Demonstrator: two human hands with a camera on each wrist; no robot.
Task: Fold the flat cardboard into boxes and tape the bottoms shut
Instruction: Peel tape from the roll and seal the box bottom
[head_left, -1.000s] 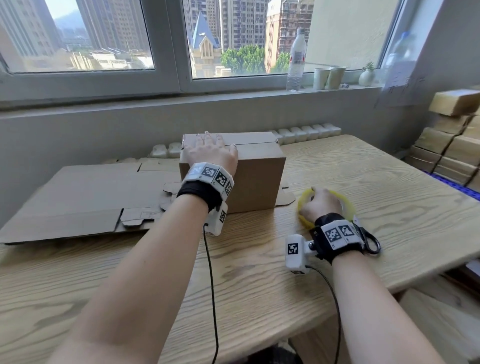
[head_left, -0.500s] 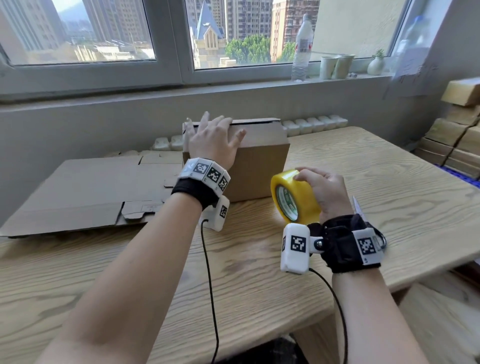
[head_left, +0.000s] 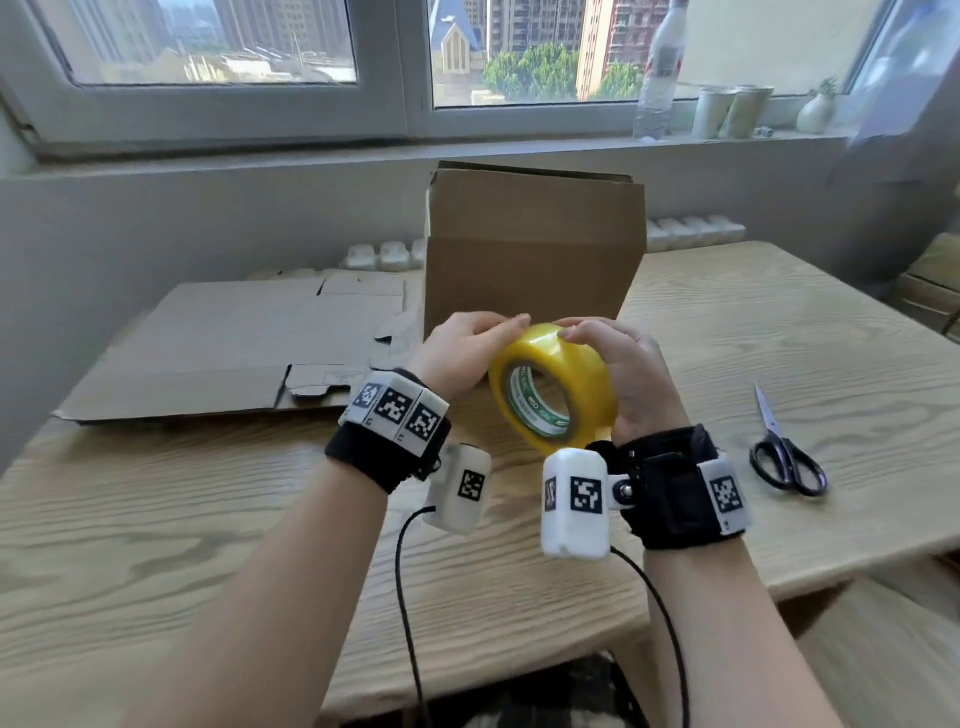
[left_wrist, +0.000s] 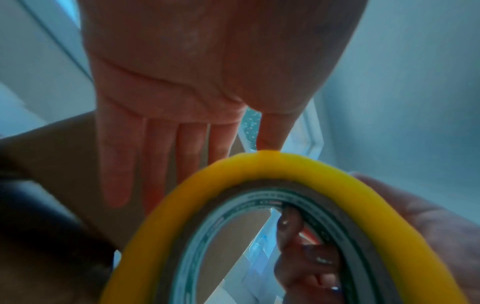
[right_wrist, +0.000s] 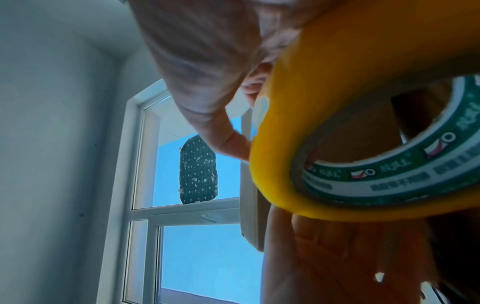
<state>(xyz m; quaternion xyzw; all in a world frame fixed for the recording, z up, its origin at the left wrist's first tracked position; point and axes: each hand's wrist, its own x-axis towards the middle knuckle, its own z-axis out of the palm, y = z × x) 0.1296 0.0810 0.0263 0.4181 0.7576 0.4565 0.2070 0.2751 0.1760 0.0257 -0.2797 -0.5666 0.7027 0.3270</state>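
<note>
My right hand (head_left: 631, 379) grips a yellow tape roll (head_left: 553, 387) upright above the table, fingers (left_wrist: 296, 242) hooked through its green-printed core. My left hand (head_left: 465, 348) touches the roll's top edge, its fingers straight in the left wrist view and its thumb tip on the yellow rim (left_wrist: 270, 162). Just behind both hands stands a folded brown box (head_left: 535, 244). Flat cardboard (head_left: 234, 348) lies to the box's left. The right wrist view shows the roll (right_wrist: 293, 127) close up.
Black-handled scissors (head_left: 784, 452) lie on the wooden table (head_left: 779, 338) to my right. A bottle (head_left: 657, 67), cups and a small vase stand on the windowsill. Stacked cardboard sits at the far right edge.
My right hand lifted the tape roll off the table and brought it to the middle. My left hand left the box top and came onto the roll.
</note>
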